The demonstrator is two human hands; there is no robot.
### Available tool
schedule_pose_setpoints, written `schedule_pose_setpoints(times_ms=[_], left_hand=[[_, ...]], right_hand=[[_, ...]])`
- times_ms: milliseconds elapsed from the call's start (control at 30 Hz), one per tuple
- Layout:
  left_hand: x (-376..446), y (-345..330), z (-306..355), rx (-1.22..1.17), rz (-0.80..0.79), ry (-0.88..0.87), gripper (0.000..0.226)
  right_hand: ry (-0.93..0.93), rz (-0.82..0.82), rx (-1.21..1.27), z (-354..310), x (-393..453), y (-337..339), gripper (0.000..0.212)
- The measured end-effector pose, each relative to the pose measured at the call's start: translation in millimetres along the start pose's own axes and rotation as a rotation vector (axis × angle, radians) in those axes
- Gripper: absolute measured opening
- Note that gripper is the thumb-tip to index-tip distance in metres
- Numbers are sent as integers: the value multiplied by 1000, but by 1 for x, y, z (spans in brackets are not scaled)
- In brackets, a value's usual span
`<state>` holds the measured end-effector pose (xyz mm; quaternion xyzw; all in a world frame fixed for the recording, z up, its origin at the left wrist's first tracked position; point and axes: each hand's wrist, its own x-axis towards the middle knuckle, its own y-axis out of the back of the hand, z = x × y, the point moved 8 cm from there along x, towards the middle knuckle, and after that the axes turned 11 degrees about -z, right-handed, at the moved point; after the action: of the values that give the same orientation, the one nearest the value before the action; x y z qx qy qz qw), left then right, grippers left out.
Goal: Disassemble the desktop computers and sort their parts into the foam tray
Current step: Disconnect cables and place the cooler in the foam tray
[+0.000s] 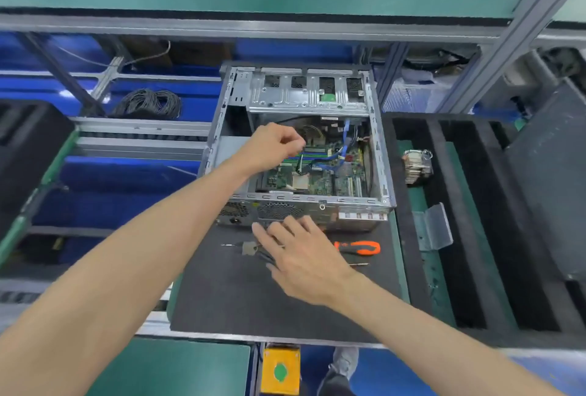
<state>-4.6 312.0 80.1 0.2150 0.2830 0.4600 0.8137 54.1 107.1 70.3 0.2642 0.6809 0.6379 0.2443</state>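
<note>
Nearest the camera, the right hand (304,261) lies flat with straight, slightly spread fingers on the black mat, just in front of the open computer case (301,148), its fingertips against the case's rear panel; it holds nothing, and an orange-handled screwdriver (358,247) lies just right of it. It looks well placed to brace the case, which matters because the step in hand seems to be freeing a cable from the motherboard (317,177). Farther in, the left hand (276,145) reaches over the case's left wall, wrist bent down, fingers curled in a pinch on thin wires (301,158) above the board. Pulling straight up at the plug, not on the wires, should spare the connector. Right of the case, the foam tray (463,205) already holds a heatsink (417,167).
</note>
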Motion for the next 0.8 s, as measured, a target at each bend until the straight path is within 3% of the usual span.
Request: schedule_pose_setpoints(times_ms=[200, 400, 500, 633, 733, 800], left_hand=[[-7, -10, 2, 133, 17, -35, 16], [-5, -10, 3, 184, 22, -65, 17], [-2, -12, 4, 205, 16, -70, 17], [5, -16, 5, 190, 8, -65, 17], [10, -20, 8, 179, 16, -62, 14], [16, -22, 12, 150, 25, -65, 13]], right_hand=[[-39, -289, 132, -37, 23, -85, 69], [-68, -356, 145, -38, 26, -112, 69], [17, -224, 198, -39, 27, -83, 56], [206, 94, 209, -20, 23, 2, 23], [137, 329, 196, 22, 17, 59, 16], [2, 379, 228, 61, 19, 82, 17]])
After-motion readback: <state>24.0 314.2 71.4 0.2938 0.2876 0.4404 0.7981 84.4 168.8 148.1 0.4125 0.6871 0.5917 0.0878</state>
